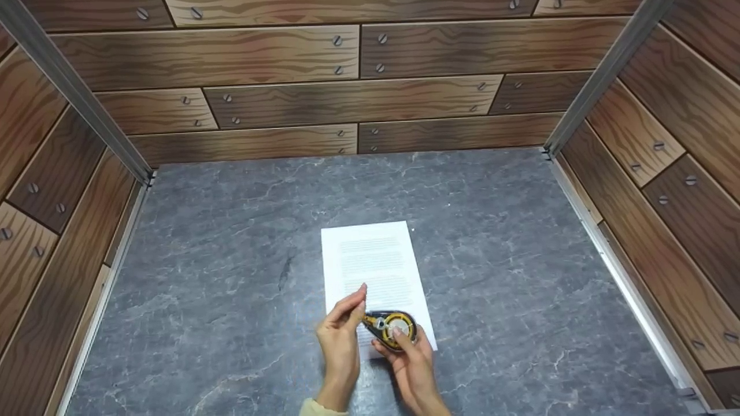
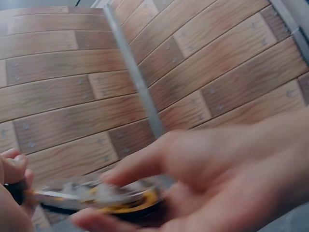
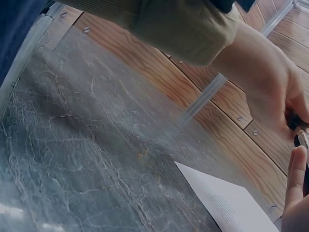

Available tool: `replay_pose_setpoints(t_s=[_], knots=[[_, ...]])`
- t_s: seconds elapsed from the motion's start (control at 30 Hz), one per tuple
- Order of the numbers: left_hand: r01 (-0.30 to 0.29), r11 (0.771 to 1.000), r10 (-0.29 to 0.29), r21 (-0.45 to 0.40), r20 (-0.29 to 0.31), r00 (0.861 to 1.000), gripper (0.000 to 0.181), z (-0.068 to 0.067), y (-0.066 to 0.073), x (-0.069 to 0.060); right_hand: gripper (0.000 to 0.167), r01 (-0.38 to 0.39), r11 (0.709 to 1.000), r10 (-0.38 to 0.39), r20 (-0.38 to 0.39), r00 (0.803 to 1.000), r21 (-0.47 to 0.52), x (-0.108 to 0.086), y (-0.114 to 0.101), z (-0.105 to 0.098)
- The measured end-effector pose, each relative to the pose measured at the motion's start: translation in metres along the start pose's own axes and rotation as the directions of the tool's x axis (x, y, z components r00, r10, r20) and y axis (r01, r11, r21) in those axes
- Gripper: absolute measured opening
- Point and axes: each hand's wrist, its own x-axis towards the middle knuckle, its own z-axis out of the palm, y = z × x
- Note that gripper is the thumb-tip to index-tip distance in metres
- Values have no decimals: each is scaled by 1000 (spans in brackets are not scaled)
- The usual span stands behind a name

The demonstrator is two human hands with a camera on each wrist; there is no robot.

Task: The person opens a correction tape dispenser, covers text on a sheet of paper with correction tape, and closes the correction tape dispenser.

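Observation:
A correction tape dispenser (image 1: 388,325), black and yellow with a clear window, is held above the lower part of a printed sheet of paper (image 1: 373,260). My right hand (image 1: 414,370) grips its round body, the thumb lying across the reel. At the narrow tip my left hand (image 1: 340,338) pinches with thumb and finger. A small black piece (image 3: 292,119) shows between the left fingers in the right wrist view; whether it is separate from the dispenser I cannot tell. The left wrist view shows the dispenser (image 2: 128,208) edge-on and blurred.
The paper lies on a grey marble-patterned table (image 1: 231,277). Wood-patterned panels (image 1: 277,58) enclose the back and both sides, with metal posts (image 1: 607,75) at the corners. Tiny white specks (image 1: 448,204) lie right of the paper. A sleeve (image 3: 188,34) covers the left forearm.

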Motion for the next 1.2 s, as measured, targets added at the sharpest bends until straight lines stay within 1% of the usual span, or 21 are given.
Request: replay_pose_setpoints(t_s=[0.07,0.17,0.33,0.43,0.57,0.63,0.7,0.87,1.0,1.07,1.2], knots=[[4,1000,-4,-11,-17,1000,21,2,-2,-5,28,-5,1000,5,-15,1000,-2,0,0,1],[-11,1000,10,-26,-37,999,21,4,-4,-9,28,-10,1000,10,-42,999,1,-1,-1,1],[-46,998,45,-31,-34,998,21,4,-6,-11,24,-6,1000,7,-36,999,4,-1,-3,2],[-34,999,33,-31,-18,999,22,3,-8,-10,22,9,1000,-9,-26,1000,9,-2,-3,2],[-1,1000,1,-11,-2,1000,24,4,-11,-12,23,25,1000,-25,-10,1000,4,-3,-2,3],[-4,1000,4,6,3,1000,25,5,-12,-13,23,30,1000,-30,-5,1000,3,-3,-2,3],[-25,999,25,26,7,1000,25,5,-14,-14,23,35,999,-35,-8,999,3,-3,-1,3],[-119,990,118,79,18,993,22,6,-17,-15,25,34,999,-34,-25,999,12,-3,0,4],[-156,983,153,98,35,988,20,7,-19,-15,27,23,1000,-23,-41,999,-1,-3,1,4],[-150,983,147,103,39,988,20,6,-20,-15,27,19,1000,-19,-38,999,-1,-4,1,4],[-109,988,107,110,27,994,21,5,-22,-15,24,18,1000,-18,-22,1000,3,-5,2,3]])
